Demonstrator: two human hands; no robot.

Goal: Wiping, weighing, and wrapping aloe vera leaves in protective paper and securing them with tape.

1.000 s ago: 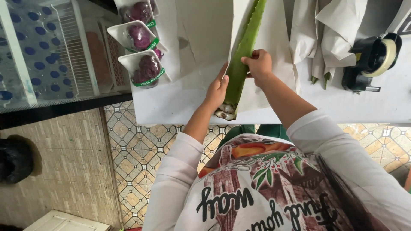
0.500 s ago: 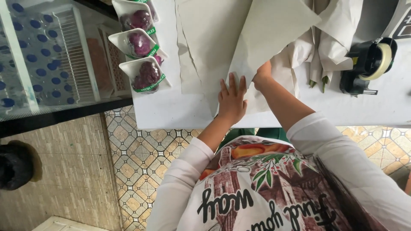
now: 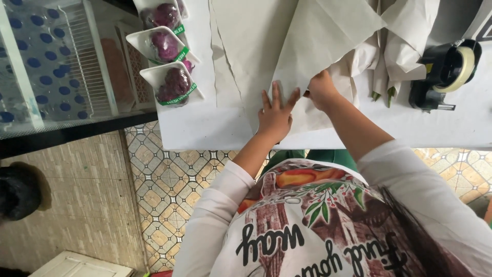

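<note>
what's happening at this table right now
A person is wrapping something in grey paper on a white table. The left hand presses flat on the paper; the right hand pinches a folded edge. Trays of purple vegetables sit to the left, a tape dispenser to the right.

We note a white table top [image 3: 205, 128] across the upper frame, lit by soft, even daylight without hard shadows. Below it, we see a floor of patterned tiles [image 3: 174, 179] in cream and tan with dark diamond insets; to the left this gives way to plain beige brick-shaped tiles [image 3: 66, 205]. At upper left stands a glass-fronted cabinet [image 3: 56, 66] with a dark lower frame, white wire racks and rows of blue round caps behind the pane. A dark rounded object [image 3: 18, 192] sits at the left edge; a pale flat box [image 3: 77, 264] at the bottom
</note>
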